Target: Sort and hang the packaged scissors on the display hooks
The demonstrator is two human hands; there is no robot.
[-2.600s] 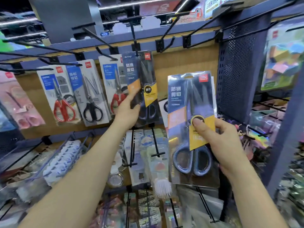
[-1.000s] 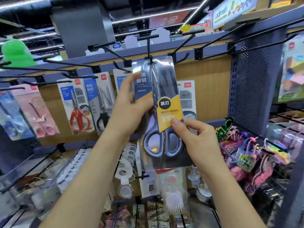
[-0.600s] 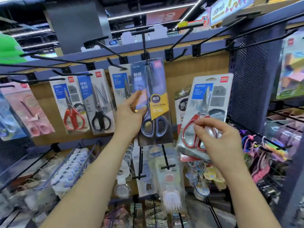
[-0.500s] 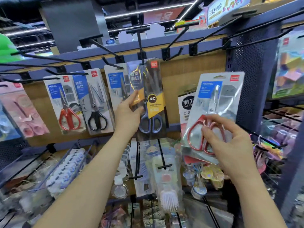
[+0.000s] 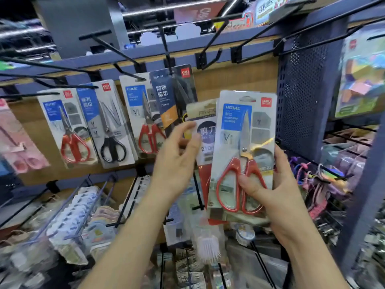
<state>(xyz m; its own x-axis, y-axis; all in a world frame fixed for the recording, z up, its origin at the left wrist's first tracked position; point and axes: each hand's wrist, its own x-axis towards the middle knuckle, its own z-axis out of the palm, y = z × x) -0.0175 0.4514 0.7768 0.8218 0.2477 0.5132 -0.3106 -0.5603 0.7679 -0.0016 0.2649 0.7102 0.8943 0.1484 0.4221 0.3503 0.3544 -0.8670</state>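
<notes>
My right hand (image 5: 268, 184) grips a white pack of red-handled scissors (image 5: 243, 142) by its lower part, thumb across the handles, held upright in front of the rack. Behind it sits another pack with a dark round label (image 5: 205, 132). My left hand (image 5: 177, 161) hovers with relaxed fingers just left of that pack, holding nothing. The dark blue pack of grey scissors (image 5: 170, 97) hangs on a hook (image 5: 164, 44) above my left hand. Further left hang a red-handled pack (image 5: 143, 119), a black-handled pack (image 5: 106, 124) and another red-handled pack (image 5: 66, 126).
Bare black hooks (image 5: 210, 57) jut out from the blue rail above my right hand. A perforated blue panel (image 5: 302, 101) closes the bay on the right. Below, wire hooks carry brushes (image 5: 208, 247) and small goods (image 5: 73, 222). Pink packs (image 5: 18, 147) hang far left.
My left hand has let go of the dark blue pack, which stays on its hook, and moved right. My right hand has raised the red-handled pack and turned it upright.
</notes>
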